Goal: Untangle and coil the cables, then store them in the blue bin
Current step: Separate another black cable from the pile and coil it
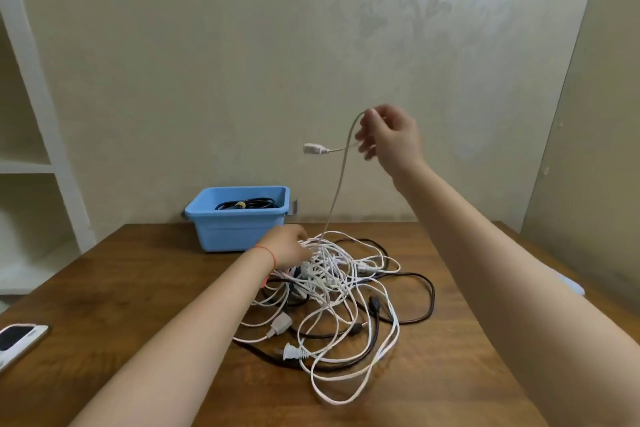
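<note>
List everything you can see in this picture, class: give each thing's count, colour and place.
Rectangular plastic bin: one, blue, far edge of table.
Coiled cable: one, black, inside the bin.
Tangled cable pile: several, white and black, table centre.
Lifted thin cable: one, white, rising from the pile, connector dangling.
Wooden table: one, brown.
Phone-like device: one, black and white, table's left edge.
Shelf unit: one, white, left.
Left hand: on the pile, red string at wrist.
Right hand: raised, pinching the lifted cable.
</note>
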Available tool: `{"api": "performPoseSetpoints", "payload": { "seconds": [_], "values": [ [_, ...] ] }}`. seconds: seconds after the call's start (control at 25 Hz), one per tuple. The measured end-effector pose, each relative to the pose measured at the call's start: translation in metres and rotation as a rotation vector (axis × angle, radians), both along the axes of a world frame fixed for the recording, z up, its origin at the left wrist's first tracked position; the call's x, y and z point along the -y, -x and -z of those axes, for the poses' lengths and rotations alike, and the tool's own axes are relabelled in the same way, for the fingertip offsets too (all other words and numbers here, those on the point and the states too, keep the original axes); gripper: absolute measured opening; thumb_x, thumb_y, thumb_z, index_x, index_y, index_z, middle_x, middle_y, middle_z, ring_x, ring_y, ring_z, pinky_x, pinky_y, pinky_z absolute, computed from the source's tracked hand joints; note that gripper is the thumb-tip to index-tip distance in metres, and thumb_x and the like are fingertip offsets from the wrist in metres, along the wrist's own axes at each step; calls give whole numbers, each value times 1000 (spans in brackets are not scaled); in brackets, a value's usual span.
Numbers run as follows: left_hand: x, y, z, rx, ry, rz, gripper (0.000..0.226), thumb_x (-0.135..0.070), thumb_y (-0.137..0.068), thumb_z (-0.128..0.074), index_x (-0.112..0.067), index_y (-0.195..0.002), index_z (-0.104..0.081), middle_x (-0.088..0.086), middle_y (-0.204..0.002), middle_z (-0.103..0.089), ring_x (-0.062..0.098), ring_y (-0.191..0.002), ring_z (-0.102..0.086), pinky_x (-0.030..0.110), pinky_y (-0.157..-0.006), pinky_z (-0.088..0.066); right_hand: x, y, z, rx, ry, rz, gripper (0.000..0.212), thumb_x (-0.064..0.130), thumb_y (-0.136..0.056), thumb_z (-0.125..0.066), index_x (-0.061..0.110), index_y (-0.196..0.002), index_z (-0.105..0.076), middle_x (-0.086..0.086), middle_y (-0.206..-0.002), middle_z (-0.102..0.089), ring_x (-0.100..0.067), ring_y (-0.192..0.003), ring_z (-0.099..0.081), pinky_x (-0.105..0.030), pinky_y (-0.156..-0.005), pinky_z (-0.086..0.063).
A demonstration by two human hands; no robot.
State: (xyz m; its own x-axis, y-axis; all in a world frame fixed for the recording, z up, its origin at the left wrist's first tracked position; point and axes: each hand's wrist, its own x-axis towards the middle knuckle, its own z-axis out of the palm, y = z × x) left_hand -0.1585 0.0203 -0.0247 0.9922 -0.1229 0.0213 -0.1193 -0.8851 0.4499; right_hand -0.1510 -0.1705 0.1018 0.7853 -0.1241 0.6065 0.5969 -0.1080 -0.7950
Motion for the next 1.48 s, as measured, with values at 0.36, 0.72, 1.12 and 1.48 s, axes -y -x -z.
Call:
{"api": "performPoseSetpoints", "payload": {
  "seconds": [0.36, 0.72, 1.12, 1.48],
  "values": [
    [58, 4, -21, 111, 643, 130, 12, -19, -94, -63, -11, -88, -69, -1, -62, -62, 12, -60, -57, 23, -66, -46, 23, -7, 43, -310, 271, 104, 24, 9, -96, -46, 14, -74, -57, -5, -63, -55, -21, -52, -51, -30, -54, -45],
    [-28, -32, 5, 223, -89, -113, 16, -35, -98, -57, -26, -106, -67, 5, -123, -65, 25, -113, -58, 39, -93, -48, 122, -36, 133, -585, 294, 532, 23, 16, -94, -48, 3, -81, -62, -12, -70, -53, -30, -70, -51, -35, -64, -42],
    [-46, -26, 11, 37, 285, -253, 21, -16, -96, -58, -5, -85, -72, 5, -66, -63, 18, -54, -54, 28, -57, -50, 38, -36, 123, -493, 598, 308, 38, 11, -93, -50, 6, -129, -63, -11, -129, -64, -28, -119, -58, -31, -96, -44],
    [11, 3, -61, 191, 1095, 162, 26, 0, -100, -40, -10, -95, -63, 8, -79, -66, 14, -68, -66, 22, -66, -53, -50, 7, 107, -279, 578, -255, 25, 36, -96, -60, 13, -89, -67, 1, -73, -70, -15, -62, -66, -28, -57, -51]
  ]
}}
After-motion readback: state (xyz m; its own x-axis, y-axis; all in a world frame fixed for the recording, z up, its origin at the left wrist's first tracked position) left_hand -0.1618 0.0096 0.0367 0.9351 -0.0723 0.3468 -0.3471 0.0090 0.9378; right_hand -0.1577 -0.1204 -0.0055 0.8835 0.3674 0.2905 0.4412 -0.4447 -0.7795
